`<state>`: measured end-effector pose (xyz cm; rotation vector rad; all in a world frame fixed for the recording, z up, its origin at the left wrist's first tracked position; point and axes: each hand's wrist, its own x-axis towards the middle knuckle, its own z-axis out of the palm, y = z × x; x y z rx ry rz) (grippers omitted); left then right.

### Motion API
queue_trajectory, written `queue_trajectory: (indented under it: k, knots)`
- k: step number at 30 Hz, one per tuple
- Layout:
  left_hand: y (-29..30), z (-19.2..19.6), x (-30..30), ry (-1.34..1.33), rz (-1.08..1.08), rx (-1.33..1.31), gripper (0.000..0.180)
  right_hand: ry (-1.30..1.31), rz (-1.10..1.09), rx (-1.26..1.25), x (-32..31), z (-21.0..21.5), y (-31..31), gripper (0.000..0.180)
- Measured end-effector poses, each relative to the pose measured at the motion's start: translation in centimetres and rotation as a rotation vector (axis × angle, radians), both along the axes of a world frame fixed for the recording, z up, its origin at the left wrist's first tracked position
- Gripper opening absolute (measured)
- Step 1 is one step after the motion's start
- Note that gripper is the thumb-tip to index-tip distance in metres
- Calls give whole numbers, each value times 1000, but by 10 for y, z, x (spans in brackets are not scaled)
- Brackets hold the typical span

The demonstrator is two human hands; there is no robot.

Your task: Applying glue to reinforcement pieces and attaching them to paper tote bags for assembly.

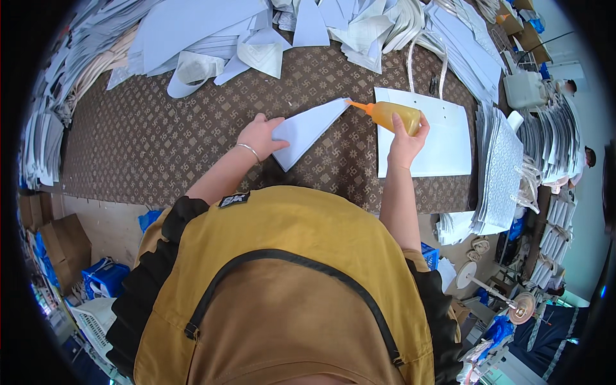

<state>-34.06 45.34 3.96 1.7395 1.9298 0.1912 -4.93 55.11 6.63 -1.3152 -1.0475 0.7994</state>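
left forearm [221, 172] slanting inward, left grip [258, 136] partly spread, right forearm [400, 199] pointing ahead, right grip [407, 145] curled

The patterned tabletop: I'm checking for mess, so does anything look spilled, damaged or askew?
No clear spill or damage shows. The paper pieces along the far side look untidy, overlapping at different angles, with one curled piece jutting inward. The yellow bottle is tipped, but the right hand holds it, nozzle by the white sheet.
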Motion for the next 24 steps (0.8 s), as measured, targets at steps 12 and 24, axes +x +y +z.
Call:
queue_trajectory:
  k: [12, 24]
  knots:
    - [0, 2, -1, -18, 6, -11, 61, 71, -24, -8, -3, -9, -6, 55]
    - [0, -8, -8, -95, 28, -14, 52, -1, 3, -17, -2, -19, -15, 57]
